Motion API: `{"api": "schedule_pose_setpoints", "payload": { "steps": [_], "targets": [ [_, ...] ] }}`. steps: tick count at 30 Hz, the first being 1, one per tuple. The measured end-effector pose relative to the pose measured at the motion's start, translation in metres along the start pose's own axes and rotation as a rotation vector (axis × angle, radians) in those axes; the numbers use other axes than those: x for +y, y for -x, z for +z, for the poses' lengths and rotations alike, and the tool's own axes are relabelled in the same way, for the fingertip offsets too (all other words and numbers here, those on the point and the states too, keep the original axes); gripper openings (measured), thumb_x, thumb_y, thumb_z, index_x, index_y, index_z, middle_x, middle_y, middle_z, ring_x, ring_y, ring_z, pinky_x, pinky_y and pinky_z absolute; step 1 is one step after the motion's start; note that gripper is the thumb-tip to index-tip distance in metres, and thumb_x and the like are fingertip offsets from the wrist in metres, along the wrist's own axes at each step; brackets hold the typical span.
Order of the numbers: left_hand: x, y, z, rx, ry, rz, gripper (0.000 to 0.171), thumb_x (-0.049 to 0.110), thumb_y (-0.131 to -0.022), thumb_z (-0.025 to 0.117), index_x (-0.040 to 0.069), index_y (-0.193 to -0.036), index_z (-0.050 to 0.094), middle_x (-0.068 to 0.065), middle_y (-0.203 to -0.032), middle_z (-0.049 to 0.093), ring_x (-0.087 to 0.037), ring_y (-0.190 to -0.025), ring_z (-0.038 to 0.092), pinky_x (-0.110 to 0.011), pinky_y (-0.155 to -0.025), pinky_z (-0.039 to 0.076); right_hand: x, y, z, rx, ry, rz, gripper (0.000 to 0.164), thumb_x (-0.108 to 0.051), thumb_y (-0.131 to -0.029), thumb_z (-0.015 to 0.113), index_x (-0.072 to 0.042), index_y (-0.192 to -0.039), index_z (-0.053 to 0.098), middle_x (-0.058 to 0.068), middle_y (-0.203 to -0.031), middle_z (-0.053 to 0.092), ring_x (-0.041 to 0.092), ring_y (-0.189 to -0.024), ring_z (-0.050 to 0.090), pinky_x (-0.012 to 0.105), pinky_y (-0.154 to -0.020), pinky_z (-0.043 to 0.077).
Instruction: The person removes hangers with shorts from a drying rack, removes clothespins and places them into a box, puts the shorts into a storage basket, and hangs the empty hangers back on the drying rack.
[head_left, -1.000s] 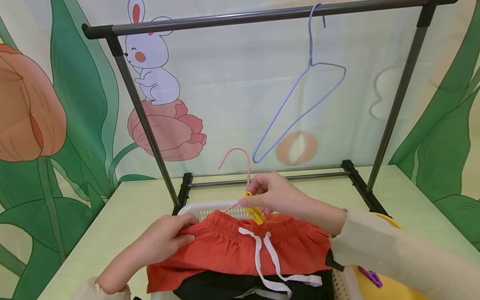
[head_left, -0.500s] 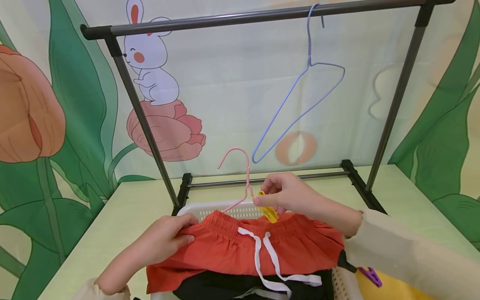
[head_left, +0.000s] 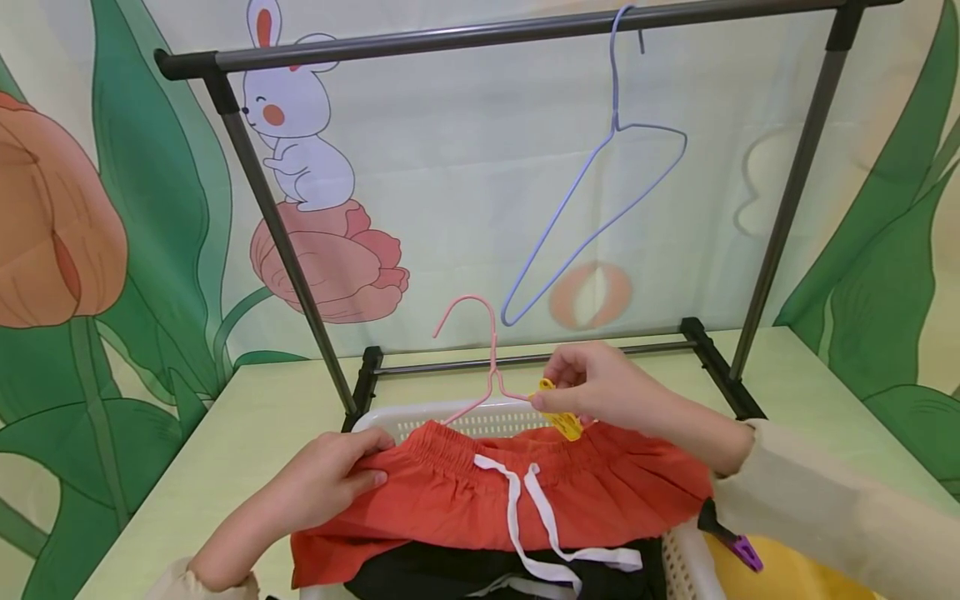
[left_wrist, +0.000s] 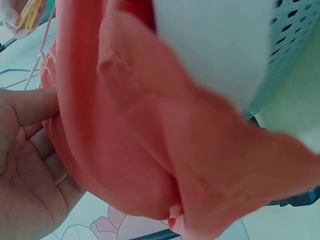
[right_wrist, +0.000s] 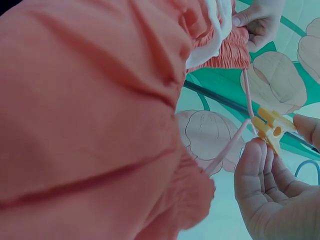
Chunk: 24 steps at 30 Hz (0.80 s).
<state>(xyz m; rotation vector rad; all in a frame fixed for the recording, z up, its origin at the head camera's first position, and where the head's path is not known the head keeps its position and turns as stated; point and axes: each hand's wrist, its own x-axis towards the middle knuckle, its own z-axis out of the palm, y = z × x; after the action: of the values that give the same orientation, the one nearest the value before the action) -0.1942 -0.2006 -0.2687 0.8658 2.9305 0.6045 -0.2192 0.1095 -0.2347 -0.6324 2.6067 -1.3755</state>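
Orange-red shorts (head_left: 442, 504) with a white drawstring (head_left: 517, 508) spread across the front, their waistband around the lower part of a pink wire hanger (head_left: 494, 350). My left hand (head_left: 322, 479) pinches the left end of the waistband between thumb and fingers. Between the thumb and fingers of my right hand (head_left: 600, 387) is a yellow clothespin (head_left: 561, 417), set at the hanger's right shoulder above the waistband. The right wrist view has the clothespin (right_wrist: 272, 127) close up, its jaw end at the pink wire. The hanger's bottom is hidden inside the shorts.
Beneath the shorts, a white perforated basket (head_left: 423, 412) holds black clothing (head_left: 427, 571). A purple clothespin (head_left: 746, 552) lies over something yellow (head_left: 795, 575) at the lower right. Behind, a dark metal rack (head_left: 435, 37) carries a blue hanger (head_left: 562, 212) on its top bar.
My right hand has slid rightward along the pink hanger with the yellow clothespin, uncovering the hanger's neck and right shoulder. The shorts' right side has stretched outward. My left hand has kept its hold.
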Motion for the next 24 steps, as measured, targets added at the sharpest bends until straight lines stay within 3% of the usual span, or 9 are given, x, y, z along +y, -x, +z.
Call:
{"api": "schedule_pose_setpoints", "payload": {
  "steps": [14,24],
  "targets": [
    [0.000,0.000,0.000,-0.005,0.009,-0.007,0.020,0.010,-0.079,0.064,0.014,-0.097,0.057,0.006,-0.085,0.059,-0.006,-0.073,0.050,-0.021,-0.063,0.044,0.009,0.010,-0.022,0.033,0.029,0.061,0.025,-0.023,-0.077,0.067,-0.002,-0.087,0.056,0.004,-0.067,0.054,0.015,-0.050,0.046,0.027,-0.048,0.043],
    [-0.001,0.000,0.000,-0.008,0.008,-0.009,0.020,0.011,-0.079,0.064,0.014,-0.097,0.056,0.006,-0.084,0.059,-0.007,-0.072,0.050,-0.021,-0.063,0.044,0.024,0.019,-0.039,0.048,0.067,0.115,0.031,-0.029,-0.078,0.067,-0.003,-0.090,0.054,0.005,-0.071,0.056,0.016,-0.053,0.050,0.031,-0.054,0.049]
  ]
}}
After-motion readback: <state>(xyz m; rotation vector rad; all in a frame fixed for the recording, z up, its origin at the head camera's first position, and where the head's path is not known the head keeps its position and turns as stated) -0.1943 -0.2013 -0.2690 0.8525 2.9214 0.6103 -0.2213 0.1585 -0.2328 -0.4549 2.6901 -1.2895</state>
